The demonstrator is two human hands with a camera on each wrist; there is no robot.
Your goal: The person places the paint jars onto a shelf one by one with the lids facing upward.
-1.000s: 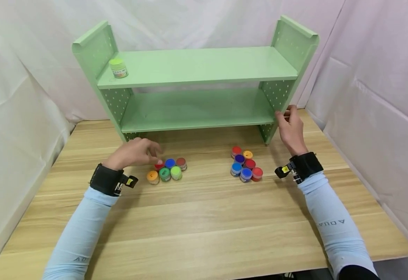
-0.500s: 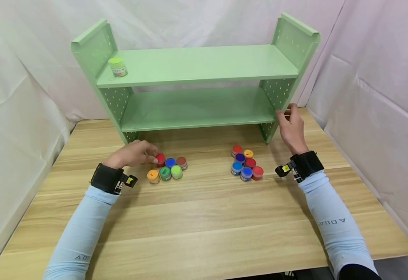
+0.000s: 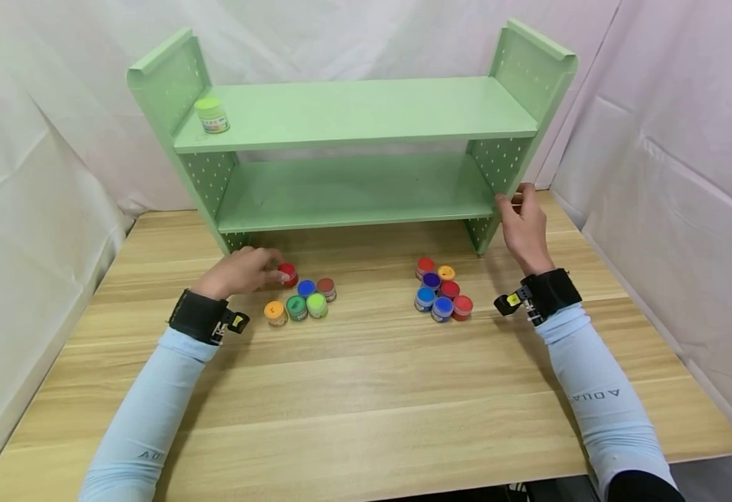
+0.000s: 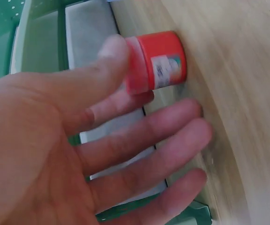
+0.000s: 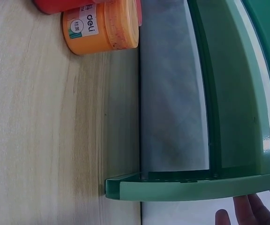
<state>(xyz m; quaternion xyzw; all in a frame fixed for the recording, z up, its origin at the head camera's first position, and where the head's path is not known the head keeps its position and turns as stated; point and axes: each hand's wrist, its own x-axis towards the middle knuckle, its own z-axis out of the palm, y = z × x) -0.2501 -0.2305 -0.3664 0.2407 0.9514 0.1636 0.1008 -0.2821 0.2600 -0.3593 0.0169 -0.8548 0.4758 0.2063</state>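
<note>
My left hand [image 3: 247, 270] pinches a small red paint jar [image 3: 288, 275] between thumb and index finger, at the back of the left cluster of jars. In the left wrist view the red jar [image 4: 156, 63] lies sideways to the camera, a label on its wall, while the other fingers stretch out loosely beside it. On the far side, my right hand [image 3: 525, 230] holds the right side panel of the green two-tier shelf [image 3: 353, 188] near its front edge. Fingertips [image 5: 247, 211] show along the panel's outer face in the right wrist view.
Near the left hand stand orange [image 3: 275, 313], dark green [image 3: 297, 307], light green [image 3: 317, 305], blue [image 3: 306, 290] and brown [image 3: 326, 288] jars. A right cluster has several more, including a yellow-orange jar [image 3: 446, 273]. One lime jar [image 3: 212, 116] sits on the upper tier.
The left hand has taken hold of the red jar and shifted it slightly back, away from the orange and blue jars. The right hand keeps its place on the shelf panel.
</note>
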